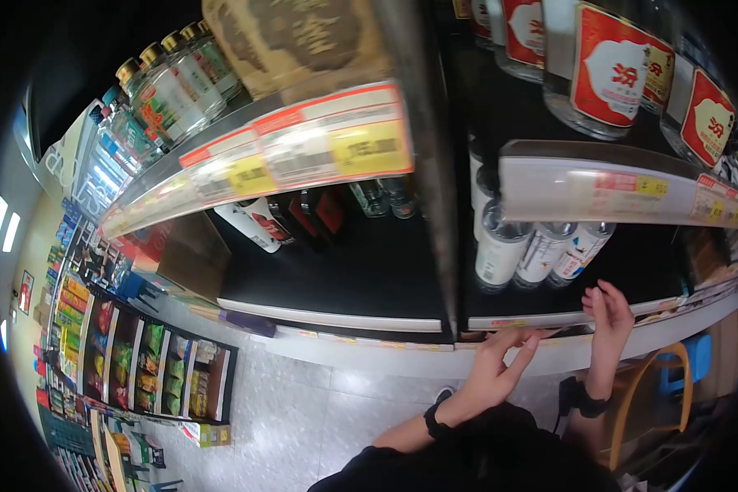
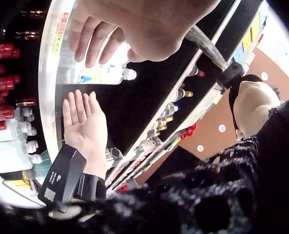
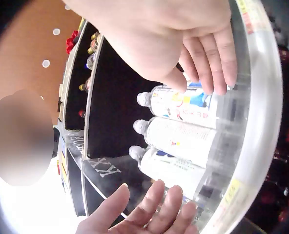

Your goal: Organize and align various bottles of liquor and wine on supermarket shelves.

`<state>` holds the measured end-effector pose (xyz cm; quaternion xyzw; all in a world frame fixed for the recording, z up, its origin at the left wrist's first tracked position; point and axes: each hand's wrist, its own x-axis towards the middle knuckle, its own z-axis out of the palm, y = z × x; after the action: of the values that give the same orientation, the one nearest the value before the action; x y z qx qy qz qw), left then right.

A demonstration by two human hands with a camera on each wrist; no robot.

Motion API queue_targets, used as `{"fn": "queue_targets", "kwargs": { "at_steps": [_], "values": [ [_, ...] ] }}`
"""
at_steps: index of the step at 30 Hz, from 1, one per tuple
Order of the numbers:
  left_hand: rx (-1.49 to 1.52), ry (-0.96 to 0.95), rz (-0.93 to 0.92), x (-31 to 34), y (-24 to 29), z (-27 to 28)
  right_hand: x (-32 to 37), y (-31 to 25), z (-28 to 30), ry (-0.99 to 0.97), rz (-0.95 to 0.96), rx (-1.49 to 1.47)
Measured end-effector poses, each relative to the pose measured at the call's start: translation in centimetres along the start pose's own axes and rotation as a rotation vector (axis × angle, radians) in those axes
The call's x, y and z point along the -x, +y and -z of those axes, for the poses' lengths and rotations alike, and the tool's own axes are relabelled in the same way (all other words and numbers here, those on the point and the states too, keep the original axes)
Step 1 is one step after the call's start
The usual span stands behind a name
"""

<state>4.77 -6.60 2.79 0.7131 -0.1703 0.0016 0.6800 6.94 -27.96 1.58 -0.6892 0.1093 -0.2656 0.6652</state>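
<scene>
Both hands hold nothing and stand apart at the front edge of a black shelf [image 1: 631, 283]. In the head view my left hand [image 1: 500, 365] is by the white front strip, its fingers extended. To its right, my right hand [image 1: 611, 316] is raised with relaxed fingers. Three clear bottles with white labels, among them a left bottle [image 1: 500, 254], a middle bottle [image 1: 543, 256] and a right bottle [image 1: 580, 256], stand upright just behind the hands. The right wrist view has my right hand [image 3: 183, 44] and left hand [image 3: 139, 214] at opposite ends of this bottle row.
Above, a shelf edge with price tags [image 1: 623, 187] overhangs the bottles, bearing large red-labelled bottles [image 1: 615, 74]. A dark upright divider [image 1: 439, 164] separates the left bay. Below right are a wooden chair [image 1: 672, 385] and a blue stool [image 1: 697, 361]. Snack racks [image 1: 148, 353] stand across the tiled floor.
</scene>
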Motion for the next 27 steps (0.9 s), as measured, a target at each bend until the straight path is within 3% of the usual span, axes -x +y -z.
{"fn": "queue_targets", "kwargs": {
  "at_steps": [8, 21, 23, 27],
  "values": [
    [0.028, 0.019, 0.072, 4.8, -0.4, 3.7, 7.4, 0.0, -2.1, -0.078, -0.088, 0.008],
    [-0.082, 0.000, 0.242, 10.5, 0.8, 1.2, 11.7, 1.9, 1.0, -0.133, -0.136, -0.058],
    [-0.091, 0.090, 0.135, 11.1, 0.1, 1.6, 12.3, 1.4, 0.2, -0.147, -0.157, -0.051],
    [-0.080, 0.144, 0.139, 11.3, 0.1, 3.6, 12.9, 1.0, -2.2, -0.223, -0.165, -0.095]
  ]
}}
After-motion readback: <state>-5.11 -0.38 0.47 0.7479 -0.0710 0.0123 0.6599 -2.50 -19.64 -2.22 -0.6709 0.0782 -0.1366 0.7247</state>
